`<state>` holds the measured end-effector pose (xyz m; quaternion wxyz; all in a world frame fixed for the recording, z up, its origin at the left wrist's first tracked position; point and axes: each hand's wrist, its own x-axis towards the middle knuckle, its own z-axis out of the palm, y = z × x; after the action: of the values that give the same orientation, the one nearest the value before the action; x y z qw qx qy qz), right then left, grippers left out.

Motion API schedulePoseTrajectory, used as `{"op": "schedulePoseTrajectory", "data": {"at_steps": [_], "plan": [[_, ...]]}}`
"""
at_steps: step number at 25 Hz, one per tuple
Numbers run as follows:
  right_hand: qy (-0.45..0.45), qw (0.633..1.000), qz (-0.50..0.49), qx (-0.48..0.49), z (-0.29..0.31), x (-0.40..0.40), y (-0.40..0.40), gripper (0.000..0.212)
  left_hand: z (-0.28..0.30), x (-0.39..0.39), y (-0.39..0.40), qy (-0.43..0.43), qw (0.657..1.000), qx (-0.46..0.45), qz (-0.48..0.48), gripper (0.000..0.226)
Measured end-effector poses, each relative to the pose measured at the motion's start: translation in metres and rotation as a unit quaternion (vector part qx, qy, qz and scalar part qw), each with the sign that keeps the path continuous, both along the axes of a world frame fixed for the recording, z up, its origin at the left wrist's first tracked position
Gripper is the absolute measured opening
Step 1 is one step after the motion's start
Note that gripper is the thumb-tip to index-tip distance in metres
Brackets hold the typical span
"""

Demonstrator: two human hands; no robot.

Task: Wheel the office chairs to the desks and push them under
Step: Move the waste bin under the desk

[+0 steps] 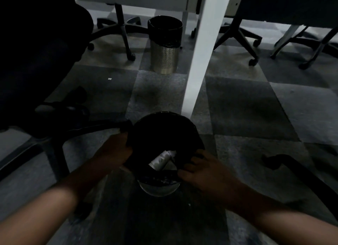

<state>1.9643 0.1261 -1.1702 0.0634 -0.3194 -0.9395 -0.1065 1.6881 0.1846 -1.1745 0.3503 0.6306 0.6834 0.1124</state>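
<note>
Round bin (164, 135) — glossy black liner

Both bare forearms are reaching in from the bottom corners of the head view, angling toward each other as they're stretching forward and down. The left hand (114, 150) is sitting a bit farther out than the other, fingers curling over the left rim of the bin (192, 133) and gripping it, knuckles up. The right hand (203, 169) is coming in lower, back of the hand facing up, fingers spreading a little and curling over the near right rim, pinching the dark liner there. Wrists are looking pretty straight on both sides. It's dim, so the fingertips themselves are getting lost in the dark liner.
</note>
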Motion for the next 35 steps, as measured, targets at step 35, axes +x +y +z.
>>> {"op": "schedulePoseTrajectory", "data": {"at_steps": [35], "plan": [[0.085,0.929,-0.324,-0.160,0.108,0.023,-0.028,0.081,0.136,0.064,-0.103,0.230,0.941,0.232,-0.095,0.099]]}}
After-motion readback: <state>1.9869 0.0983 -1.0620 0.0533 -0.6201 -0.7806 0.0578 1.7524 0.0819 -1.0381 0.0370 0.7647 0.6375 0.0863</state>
